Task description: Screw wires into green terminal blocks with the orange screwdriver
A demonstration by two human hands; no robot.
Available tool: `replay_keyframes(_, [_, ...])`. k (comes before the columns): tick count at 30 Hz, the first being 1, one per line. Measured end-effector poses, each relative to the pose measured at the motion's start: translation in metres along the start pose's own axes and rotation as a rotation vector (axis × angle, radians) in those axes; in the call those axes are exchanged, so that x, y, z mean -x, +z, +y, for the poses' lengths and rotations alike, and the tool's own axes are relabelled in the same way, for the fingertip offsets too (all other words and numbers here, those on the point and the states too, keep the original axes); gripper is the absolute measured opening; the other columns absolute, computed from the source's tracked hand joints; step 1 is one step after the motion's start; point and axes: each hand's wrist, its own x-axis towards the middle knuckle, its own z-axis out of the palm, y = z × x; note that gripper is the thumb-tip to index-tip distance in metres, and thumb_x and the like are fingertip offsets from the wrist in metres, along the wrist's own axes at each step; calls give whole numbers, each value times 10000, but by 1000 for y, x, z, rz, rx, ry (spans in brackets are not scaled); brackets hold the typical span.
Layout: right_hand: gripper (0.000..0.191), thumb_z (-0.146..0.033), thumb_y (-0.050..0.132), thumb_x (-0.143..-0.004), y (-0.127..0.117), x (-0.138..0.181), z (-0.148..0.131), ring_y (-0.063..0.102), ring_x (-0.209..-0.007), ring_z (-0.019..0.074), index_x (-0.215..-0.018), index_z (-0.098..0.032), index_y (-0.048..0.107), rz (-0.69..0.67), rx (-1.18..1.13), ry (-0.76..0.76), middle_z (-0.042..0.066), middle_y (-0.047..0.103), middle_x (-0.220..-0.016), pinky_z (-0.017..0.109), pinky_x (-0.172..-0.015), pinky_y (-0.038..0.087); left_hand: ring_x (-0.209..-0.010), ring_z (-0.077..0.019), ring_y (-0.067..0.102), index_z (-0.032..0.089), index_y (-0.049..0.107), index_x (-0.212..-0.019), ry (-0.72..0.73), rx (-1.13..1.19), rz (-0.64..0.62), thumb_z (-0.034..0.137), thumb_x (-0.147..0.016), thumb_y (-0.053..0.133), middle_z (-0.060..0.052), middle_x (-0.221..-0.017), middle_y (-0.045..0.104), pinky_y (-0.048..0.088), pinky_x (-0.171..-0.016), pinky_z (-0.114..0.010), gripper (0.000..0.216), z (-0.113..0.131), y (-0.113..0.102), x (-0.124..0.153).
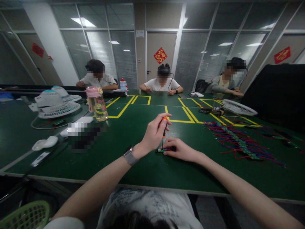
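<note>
My left hand (154, 133) is closed around an orange-handled screwdriver (164, 126), held upright with its tip down on a small green circuit board (160, 150) lying on the green table (143, 165). A watch sits on that wrist. My right hand (179, 149) rests on the table beside the board, its fingers pinching the board's right end and pressing it down. Most of the board is hidden by the fingers.
A pile of coloured wires with small boards (238, 140) lies to the right. White fan parts (56, 105), a pink-capped bottle (97, 103) and white casings (45, 143) stand left. Three people sit at the far side. A green basket (26, 216) is at lower left.
</note>
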Motion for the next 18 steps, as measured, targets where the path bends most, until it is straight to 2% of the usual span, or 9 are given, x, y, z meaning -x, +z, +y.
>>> replay_keyframes(5, [231, -260, 663, -866, -1, 0, -1, 602, -756, 166, -1074, -192, 738, -1, 9, 5, 44, 629, -883, 283, -706, 469, -721, -109, 645, 185, 606, -1168, -27, 5, 34, 316, -974, 447, -54, -946, 668, 519, -632, -206, 283, -2, -2, -2])
replay_keyframes(13, [226, -257, 665, -865, 1, 0, 1, 615, -798, 175, -1067, -185, 736, 1, -12, 4, 55, 645, -924, 298, -749, 485, -668, -102, 660, 191, 645, -1156, -30, -4, 38, 300, -924, 554, -32, -910, 689, 532, -632, -205, 272, -1, -4, -3])
replay_keyframes(18, [217, -250, 661, -865, 2, 0, 2, 614, -803, 175, -1057, -187, 739, 5, -12, 2, 57, 641, -936, 299, -755, 489, -684, -95, 646, 209, 677, -1089, 6, -26, 47, 318, -902, 596, -39, -1005, 674, 531, -646, -210, 231, 0, -2, 0])
